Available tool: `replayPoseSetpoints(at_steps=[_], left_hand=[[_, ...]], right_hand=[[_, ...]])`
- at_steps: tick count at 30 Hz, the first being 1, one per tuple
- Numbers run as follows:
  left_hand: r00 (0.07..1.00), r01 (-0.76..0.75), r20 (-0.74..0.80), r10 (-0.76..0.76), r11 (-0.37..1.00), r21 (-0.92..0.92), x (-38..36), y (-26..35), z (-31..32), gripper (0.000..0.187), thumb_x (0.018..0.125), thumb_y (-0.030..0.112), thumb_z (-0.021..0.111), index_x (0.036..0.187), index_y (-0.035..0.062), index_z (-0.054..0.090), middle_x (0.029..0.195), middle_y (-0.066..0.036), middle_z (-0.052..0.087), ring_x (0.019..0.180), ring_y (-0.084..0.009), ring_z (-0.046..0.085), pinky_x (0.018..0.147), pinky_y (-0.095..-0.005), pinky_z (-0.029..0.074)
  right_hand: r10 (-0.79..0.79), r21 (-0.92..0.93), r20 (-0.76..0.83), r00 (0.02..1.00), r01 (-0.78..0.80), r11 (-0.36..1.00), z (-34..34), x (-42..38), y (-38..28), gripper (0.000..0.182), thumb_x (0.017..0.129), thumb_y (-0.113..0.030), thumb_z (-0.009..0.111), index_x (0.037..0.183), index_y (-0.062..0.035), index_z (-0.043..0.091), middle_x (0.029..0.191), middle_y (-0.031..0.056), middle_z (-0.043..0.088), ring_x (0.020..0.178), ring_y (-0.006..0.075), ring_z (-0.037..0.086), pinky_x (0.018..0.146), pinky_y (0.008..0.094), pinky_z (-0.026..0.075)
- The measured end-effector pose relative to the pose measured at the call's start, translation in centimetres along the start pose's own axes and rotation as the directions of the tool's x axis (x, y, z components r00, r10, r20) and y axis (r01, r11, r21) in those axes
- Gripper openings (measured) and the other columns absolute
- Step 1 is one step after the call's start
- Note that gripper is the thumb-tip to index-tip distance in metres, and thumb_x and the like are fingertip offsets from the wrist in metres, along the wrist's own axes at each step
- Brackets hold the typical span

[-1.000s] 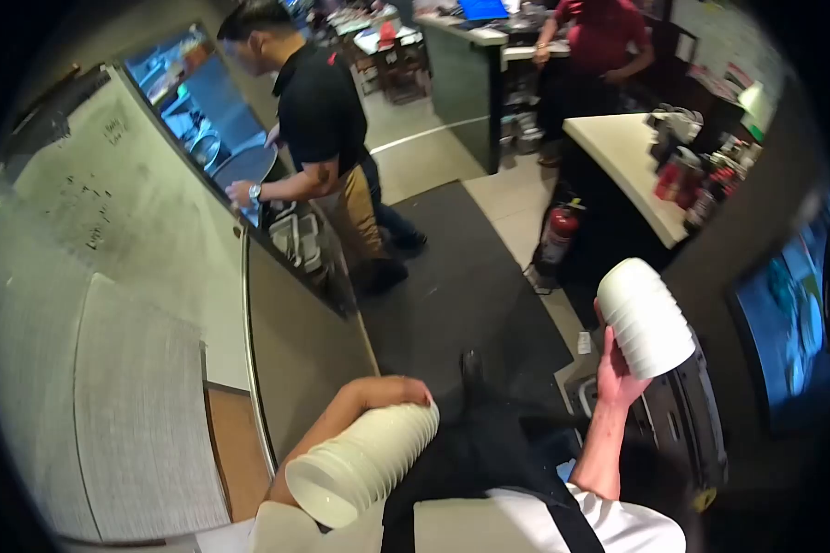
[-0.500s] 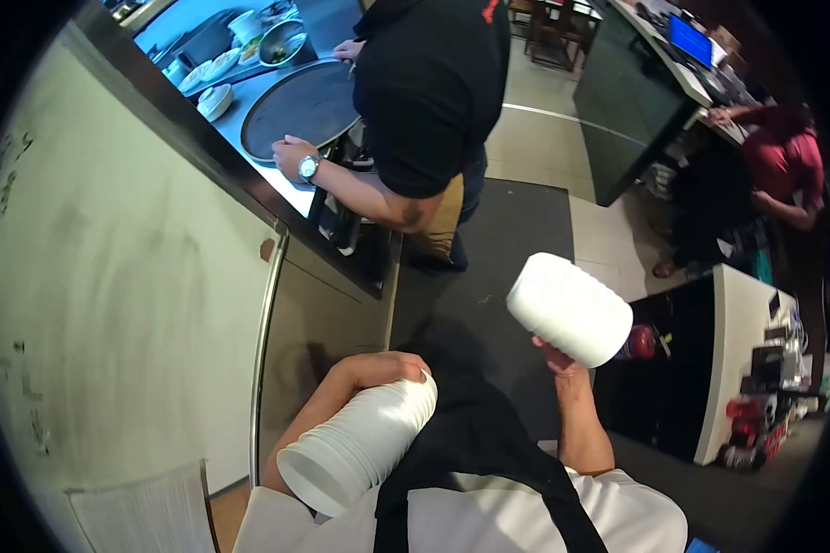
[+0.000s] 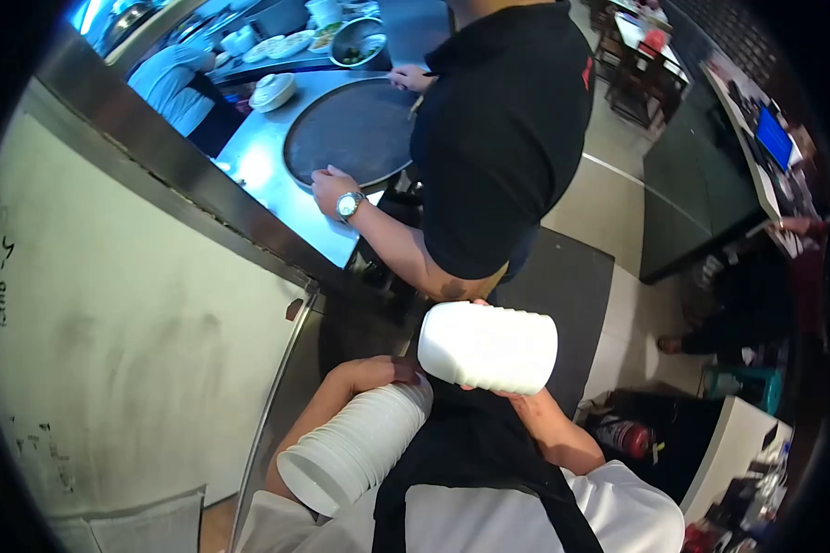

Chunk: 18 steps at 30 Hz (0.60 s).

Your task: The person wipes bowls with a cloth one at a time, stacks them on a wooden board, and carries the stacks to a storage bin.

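Observation:
A long stack of white bowls (image 3: 355, 452) leans at a slant against my apron, its open end toward the lower left. My left hand (image 3: 383, 370) curls over the upper end, and the forearm runs along the outer side. In front of my chest, my right hand (image 3: 512, 396) grips a shorter stack of white bowls (image 3: 489, 347), lying sideways with ridged rims to the right. Most of the right fingers are hidden behind this stack. The two stacks almost meet near my left hand.
A co-worker in a black shirt (image 3: 503, 138) stands close ahead, hands at a round tray (image 3: 350, 134) on a metal counter (image 3: 309, 221). A marked whitish panel (image 3: 138, 323) is on my left. Right are a fire extinguisher (image 3: 625, 435) and teal stool (image 3: 742, 387).
My right hand has brought the shorter stack left, closer to the long stack. The left hand keeps its hold. My view has shifted, so the co-worker and counter appear farther right.

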<state>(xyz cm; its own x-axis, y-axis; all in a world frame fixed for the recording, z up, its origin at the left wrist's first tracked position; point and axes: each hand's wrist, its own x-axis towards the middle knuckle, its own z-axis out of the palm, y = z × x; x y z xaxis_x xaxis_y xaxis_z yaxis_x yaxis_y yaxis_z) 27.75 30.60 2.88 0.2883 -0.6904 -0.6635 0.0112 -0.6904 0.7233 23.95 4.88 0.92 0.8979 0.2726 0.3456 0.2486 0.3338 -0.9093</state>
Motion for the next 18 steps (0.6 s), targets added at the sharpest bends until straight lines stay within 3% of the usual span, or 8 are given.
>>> replayPoseSetpoints(at_steps=[3, 5, 6, 10, 13, 14, 15, 18], left_hand=[[0.993, -0.046, -0.106, 0.042, 0.998, -0.039, -0.2, -0.3, 1.3, 0.033, 0.089, 0.021, 0.049, 0.116, 0.0076, 0.062, 0.125, -0.016, 0.057, 0.118, -0.0297, 0.052, 0.101, -0.0354, 0.039], [0.975, -0.058, -0.221, -0.005, 0.959, -0.277, 0.1, -0.3, 2.0, 0.032, 0.088, 0.021, 0.053, 0.115, 0.0075, 0.063, 0.121, -0.015, 0.059, 0.116, -0.0273, 0.054, 0.098, -0.0345, 0.041], [0.965, -0.066, -0.259, -0.032, 0.93, -0.362, 0.3, -0.4, 2.8, 0.032, 0.087, 0.021, 0.054, 0.115, 0.0072, 0.063, 0.121, -0.015, 0.059, 0.115, -0.027, 0.054, 0.098, -0.0342, 0.041], [0.923, -0.155, -0.382, -0.04, 0.872, -0.464, 0.4, 1.5, 4.7, 0.031, 0.087, 0.02, 0.055, 0.114, 0.0064, 0.063, 0.119, -0.014, 0.06, 0.113, -0.0259, 0.055, 0.097, -0.0332, 0.041], [0.893, -0.226, -0.448, -0.034, 0.828, -0.514, 0.4, 2.6, 5.9, 0.031, 0.086, 0.02, 0.056, 0.113, 0.0057, 0.064, 0.118, -0.013, 0.06, 0.112, -0.0251, 0.055, 0.096, -0.0325, 0.041], [0.886, -0.238, -0.462, -0.04, 0.817, -0.526, 0.6, 3.0, 6.4, 0.031, 0.086, 0.02, 0.057, 0.113, 0.0055, 0.064, 0.117, -0.013, 0.061, 0.112, -0.0248, 0.056, 0.096, -0.0322, 0.042], [0.876, -0.257, -0.481, -0.042, 0.803, -0.537, 0.8, 3.4, 6.5, 0.031, 0.086, 0.02, 0.057, 0.113, 0.0053, 0.064, 0.117, -0.013, 0.061, 0.111, -0.0245, 0.056, 0.096, -0.032, 0.042], [0.842, -0.316, -0.538, -0.041, 0.771, -0.553, 0.6, 5.0, 6.9, 0.031, 0.085, 0.019, 0.058, 0.112, 0.0046, 0.064, 0.115, -0.012, 0.061, 0.11, -0.0237, 0.056, 0.095, -0.0312, 0.042]], right_hand=[[0.119, 0.105, 0.121, 0.985, -0.132, 0.986, -2.9, -0.3, 4.2, 0.077, 0.079, -0.045, 0.071, 0.141, -0.0133, 0.037, 0.145, 0.0059, 0.039, 0.13, 0.0265, 0.041, 0.107, 0.0417, 0.036], [0.179, 0.134, 0.205, 0.962, -0.208, 0.969, -4.1, 0.8, 4.5, 0.071, 0.083, -0.045, 0.066, 0.14, -0.0139, 0.039, 0.145, 0.0066, 0.039, 0.129, 0.0272, 0.044, 0.106, 0.0435, 0.038], [0.185, 0.35, 0.26, 0.948, -0.271, 0.897, -4.3, 0.9, 4.8, 0.067, 0.085, -0.044, 0.062, 0.141, -0.0136, 0.038, 0.146, 0.0072, 0.039, 0.129, 0.0285, 0.044, 0.104, 0.0456, 0.039], [0.17, 0.859, 0.451, 0.876, -0.478, 0.183, -4.7, 2.4, 4.5, 0.055, 0.095, -0.037, 0.047, 0.142, -0.0127, 0.035, 0.147, 0.0099, 0.036, 0.128, 0.0335, 0.044, 0.098, 0.0542, 0.044], [0.015, 0.758, 0.552, 0.834, -0.495, -0.425, -7.5, 0.6, 12.7, 0.053, 0.098, -0.039, 0.038, 0.143, -0.0125, 0.033, 0.148, 0.0109, 0.034, 0.125, 0.0383, 0.045, 0.092, 0.0572, 0.048], [0.101, 0.812, 0.581, 0.807, -0.568, -0.134, -6.7, 2.1, 7.1, 0.055, 0.098, -0.042, 0.035, 0.144, -0.0127, 0.031, 0.147, 0.0125, 0.035, 0.122, 0.0417, 0.047, 0.091, 0.0565, 0.048], [0.253, 0.842, 0.535, 0.806, -0.534, -0.079, -7.0, 2.1, 5.9, 0.054, 0.097, -0.041, 0.036, 0.143, -0.0127, 0.033, 0.145, 0.0143, 0.038, 0.12, 0.0458, 0.047, 0.089, 0.0612, 0.048], [0.343, 0.832, 0.525, 0.779, -0.555, -0.012, -8.1, 2.1, 6.5, 0.054, 0.097, -0.041, 0.037, 0.143, -0.0127, 0.033, 0.144, 0.0144, 0.038, 0.12, 0.0459, 0.047, 0.088, 0.0621, 0.047]])
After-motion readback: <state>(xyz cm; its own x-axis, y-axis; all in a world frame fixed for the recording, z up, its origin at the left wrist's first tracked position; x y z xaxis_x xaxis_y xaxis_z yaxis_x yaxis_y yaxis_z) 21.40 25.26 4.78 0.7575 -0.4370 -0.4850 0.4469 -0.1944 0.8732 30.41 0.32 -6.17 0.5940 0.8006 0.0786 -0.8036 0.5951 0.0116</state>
